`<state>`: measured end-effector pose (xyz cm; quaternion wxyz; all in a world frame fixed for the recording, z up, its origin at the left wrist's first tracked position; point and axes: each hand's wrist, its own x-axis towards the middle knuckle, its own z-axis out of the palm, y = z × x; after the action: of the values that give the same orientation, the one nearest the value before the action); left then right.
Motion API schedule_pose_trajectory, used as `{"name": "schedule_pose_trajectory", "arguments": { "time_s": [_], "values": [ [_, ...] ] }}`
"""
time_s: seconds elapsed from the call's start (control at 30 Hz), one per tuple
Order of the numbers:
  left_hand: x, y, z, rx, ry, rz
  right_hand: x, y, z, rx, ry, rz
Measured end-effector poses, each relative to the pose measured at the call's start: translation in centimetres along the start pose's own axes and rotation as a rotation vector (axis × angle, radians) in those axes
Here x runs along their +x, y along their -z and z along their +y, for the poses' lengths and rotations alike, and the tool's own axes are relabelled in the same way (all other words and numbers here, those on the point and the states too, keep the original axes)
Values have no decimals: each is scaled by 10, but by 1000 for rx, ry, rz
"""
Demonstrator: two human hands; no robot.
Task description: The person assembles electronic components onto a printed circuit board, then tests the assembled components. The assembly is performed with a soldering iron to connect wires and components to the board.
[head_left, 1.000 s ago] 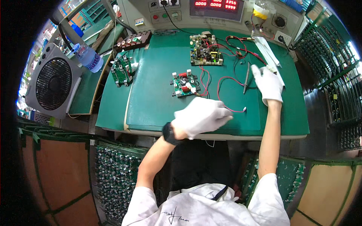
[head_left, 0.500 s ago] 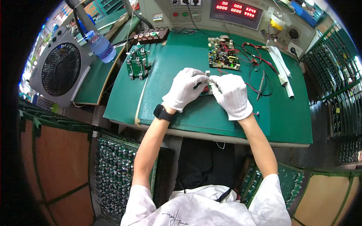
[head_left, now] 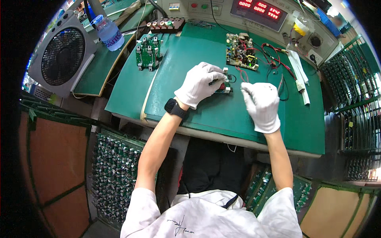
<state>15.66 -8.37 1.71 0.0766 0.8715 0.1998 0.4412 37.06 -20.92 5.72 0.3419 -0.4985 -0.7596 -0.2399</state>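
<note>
A: How much room do you have?

B: At your left, the grey fan (head_left: pixel 63 55) and a stack of boards (head_left: pixel 147 55) stand well apart from your hands; bare green mat (head_left: pixel 182 115) runs to the near edge.

A: And your hands?

B: Your left hand (head_left: pixel 198 84), in a white cloth glove, is curled onto the small circuit board (head_left: pixel 223 86) mid-mat. Your right hand (head_left: pixel 262 104), just beside it, is loosely fisted; whether it holds anything, you cannot tell.

Under your left hand's fingers (head_left: pixel 206 77) lies a small circuit board (head_left: pixel 224 88) on the mat (head_left: pixel 190 115). Your right hand (head_left: pixel 261 104) is just right of it. Behind both fingers sits a larger board (head_left: pixel 242 56); far left, 1 fan (head_left: pixel 62 56).
</note>
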Motion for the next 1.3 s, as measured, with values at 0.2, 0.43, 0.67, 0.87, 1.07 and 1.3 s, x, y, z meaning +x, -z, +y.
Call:
{"name": "schedule_pose_trajectory", "arguments": {
  "time_s": [0.2, 0.43, 0.67, 0.87, 1.07, 1.3],
  "values": [
    [0, 20, 11, -181, 185, 125, -16, 31, 23, 194, -144, -364],
    [-6, 14, 9, -289, 295, 86, 36, -35, 17, 455, -259, -497],
    [-42, 32, 3, -279, 527, -61, 98, -19, 19, 863, -413, -557],
    [-23, 54, 13, -609, 437, 15, 124, 18, 3, 1215, -457, -587],
    [-18, 90, 21, -766, 128, 21, 152, 18, -30, 1315, -359, -642],
    [-66, 142, 15, -995, 655, 188, 209, -16, -73, 1175, -346, -754]
  ]
}}
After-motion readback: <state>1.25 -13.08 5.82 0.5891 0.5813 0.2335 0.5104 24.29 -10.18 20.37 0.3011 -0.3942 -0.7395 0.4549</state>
